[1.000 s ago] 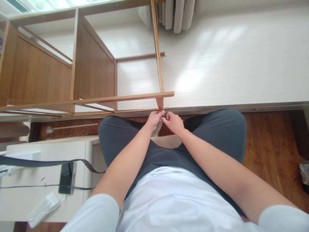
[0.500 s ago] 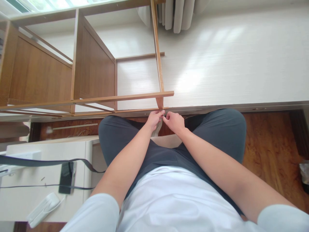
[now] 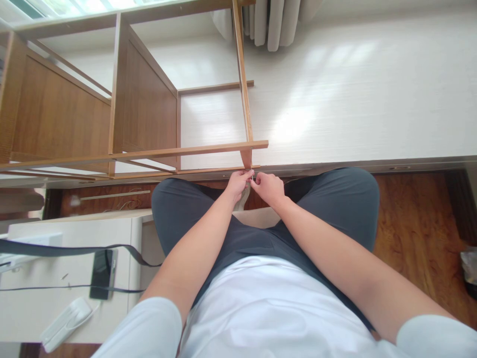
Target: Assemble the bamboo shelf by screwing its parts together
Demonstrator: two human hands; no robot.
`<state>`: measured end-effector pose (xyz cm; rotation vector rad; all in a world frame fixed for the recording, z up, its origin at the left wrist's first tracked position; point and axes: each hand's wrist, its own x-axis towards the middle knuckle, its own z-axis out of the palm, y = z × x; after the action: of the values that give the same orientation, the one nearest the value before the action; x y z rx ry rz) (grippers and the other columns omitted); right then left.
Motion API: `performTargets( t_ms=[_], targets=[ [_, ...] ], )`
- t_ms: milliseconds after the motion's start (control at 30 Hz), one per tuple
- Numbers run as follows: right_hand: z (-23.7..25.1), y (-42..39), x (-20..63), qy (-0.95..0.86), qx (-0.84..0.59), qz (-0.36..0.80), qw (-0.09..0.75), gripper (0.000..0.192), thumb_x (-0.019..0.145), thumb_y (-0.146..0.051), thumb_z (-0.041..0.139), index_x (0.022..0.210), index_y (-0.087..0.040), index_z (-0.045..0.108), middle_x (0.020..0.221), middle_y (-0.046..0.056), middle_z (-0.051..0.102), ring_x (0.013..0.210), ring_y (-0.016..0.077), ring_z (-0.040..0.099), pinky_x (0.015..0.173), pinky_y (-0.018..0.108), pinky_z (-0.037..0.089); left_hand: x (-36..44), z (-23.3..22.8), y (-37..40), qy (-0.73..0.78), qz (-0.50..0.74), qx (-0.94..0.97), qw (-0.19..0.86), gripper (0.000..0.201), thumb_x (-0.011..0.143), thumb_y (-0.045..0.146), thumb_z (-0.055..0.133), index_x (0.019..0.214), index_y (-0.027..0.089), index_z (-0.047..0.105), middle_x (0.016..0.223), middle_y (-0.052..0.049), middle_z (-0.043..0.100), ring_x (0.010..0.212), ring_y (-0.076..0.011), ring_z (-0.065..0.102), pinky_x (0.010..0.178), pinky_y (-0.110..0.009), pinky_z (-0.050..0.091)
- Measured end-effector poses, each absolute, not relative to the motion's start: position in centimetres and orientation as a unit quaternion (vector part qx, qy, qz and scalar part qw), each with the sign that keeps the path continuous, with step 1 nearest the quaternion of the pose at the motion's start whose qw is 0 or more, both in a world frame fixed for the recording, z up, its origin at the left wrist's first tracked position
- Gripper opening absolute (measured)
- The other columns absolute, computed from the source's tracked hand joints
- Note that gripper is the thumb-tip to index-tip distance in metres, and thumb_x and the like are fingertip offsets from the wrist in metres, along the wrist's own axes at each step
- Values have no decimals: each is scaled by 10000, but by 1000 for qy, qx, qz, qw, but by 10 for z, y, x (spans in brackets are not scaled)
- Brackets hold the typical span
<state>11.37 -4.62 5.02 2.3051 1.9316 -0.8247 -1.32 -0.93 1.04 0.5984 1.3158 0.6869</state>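
Both my hands meet at the lower right corner of a brown wooden shelf frame, by the edge of the white ledge. My left hand is closed in a pinch, its fingertips just under the frame's end. Facing it, my right hand pinches with thumb and curled fingers. Between the fingertips shows a thin, pale, short piece, too small to name. Whether the left fingers also grip it is hidden. Above them a wooden upright and a crossbar end join.
The frame lies on the white ledge, with curtain folds behind. At left a pale cabinet top carries a phone, a white power strip and dark straps. Wooden floor shows at right.
Almost nothing differs. Both hands keep their pinch at the frame's corner, with at most a very slight shift of the right fingers; the frame stays put.
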Motion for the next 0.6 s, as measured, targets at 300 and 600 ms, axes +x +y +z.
performTargets(
  t_ms=[300,600],
  targets=[
    [52,-45,113,626,736,-260,8,323,939,-489,559,906,-223,738,892,117,752,863,291,719,784,365,493,-12,11,-10,588,313,267,696,296,700,353,863,730,120,684,624,5,579,549,-62,465,510,-209,293],
    [49,-45,113,629,730,-267,8,321,949,-465,537,929,-223,746,911,118,755,870,285,716,783,355,489,-12,13,-10,583,319,269,697,284,711,337,853,721,118,672,592,14,549,527,-56,453,489,-192,294]
  ],
)
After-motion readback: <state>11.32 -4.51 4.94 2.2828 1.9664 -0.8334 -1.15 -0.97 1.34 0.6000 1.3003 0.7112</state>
